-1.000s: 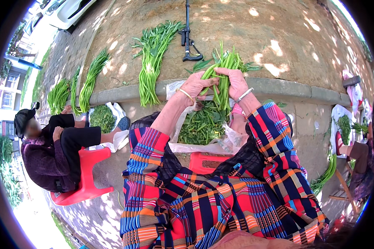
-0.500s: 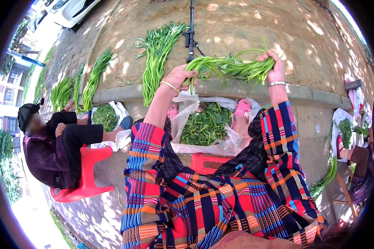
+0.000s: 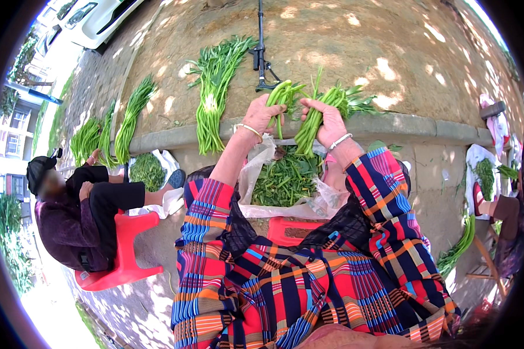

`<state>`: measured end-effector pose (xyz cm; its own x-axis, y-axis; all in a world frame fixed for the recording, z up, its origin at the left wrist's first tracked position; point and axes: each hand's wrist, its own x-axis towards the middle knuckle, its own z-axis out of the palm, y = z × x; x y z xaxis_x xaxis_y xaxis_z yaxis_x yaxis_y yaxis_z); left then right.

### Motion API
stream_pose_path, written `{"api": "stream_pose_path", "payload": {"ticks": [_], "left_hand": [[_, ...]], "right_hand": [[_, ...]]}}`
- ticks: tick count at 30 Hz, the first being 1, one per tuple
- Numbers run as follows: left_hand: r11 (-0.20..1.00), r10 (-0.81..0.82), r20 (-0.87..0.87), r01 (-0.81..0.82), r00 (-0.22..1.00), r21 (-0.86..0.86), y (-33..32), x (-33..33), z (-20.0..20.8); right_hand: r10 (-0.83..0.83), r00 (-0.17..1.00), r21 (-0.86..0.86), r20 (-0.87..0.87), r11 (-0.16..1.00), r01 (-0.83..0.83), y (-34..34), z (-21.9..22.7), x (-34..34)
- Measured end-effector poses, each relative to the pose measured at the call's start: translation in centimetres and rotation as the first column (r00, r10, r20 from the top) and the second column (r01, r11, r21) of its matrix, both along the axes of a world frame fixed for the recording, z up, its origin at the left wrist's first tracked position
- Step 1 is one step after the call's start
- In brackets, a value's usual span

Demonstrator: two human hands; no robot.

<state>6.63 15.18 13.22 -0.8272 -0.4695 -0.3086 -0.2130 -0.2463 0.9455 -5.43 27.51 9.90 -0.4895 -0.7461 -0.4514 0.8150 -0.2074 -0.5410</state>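
My left hand is closed round a small bunch of long green stems, which look like water spinach and bend over above the fingers. Close by on its right, my right hand grips a thicker bunch of leafy water spinach. Its stem ends point down toward me, and the leaves lie away to the right. Only a narrow gap separates the two bunches. Below them a whitish plastic sheet or bag lies spread between my feet, holding a heap of green leaves and short stem pieces.
A long water spinach bundle lies across the kerb at left, with several more beyond. A black pole stand rests on the dirt ahead. A seated person on a red stool is at left; another person's leg shows at right.
My right hand has come left and nearer to me with its bunch, close to my left hand. Stems that stretched between the hands are now two separate bunches.
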Motion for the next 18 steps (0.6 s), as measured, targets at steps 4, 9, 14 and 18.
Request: {"api": "stream_pose_path", "payload": {"ticks": [4,9,14,18], "left_hand": [[0.994,-0.049,0.013,0.05,0.999,-0.097,1.4,-0.5,0.6],[0.945,-0.103,0.102,0.129,0.989,-0.301,1.2,-0.6,-0.3],[0.954,-0.102,0.125,0.133,0.987,-0.269,0.3,0.4,0.1],[0.982,-0.138,0.121,0.152,0.983,-0.115,-0.2,1.0,0.5]], "right_hand": [[-0.028,0.998,0.042,-0.048,0.999,0.03,-0.7,-0.1,1.4],[-0.17,0.974,0.088,-0.15,0.979,0.185,-0.9,0.4,1.0],[-0.338,0.913,-0.009,-0.228,0.938,0.346,0.3,2.1,-2.8],[-0.288,0.88,-0.102,-0.378,0.957,0.27,0.8,2.5,-3.9]]}}
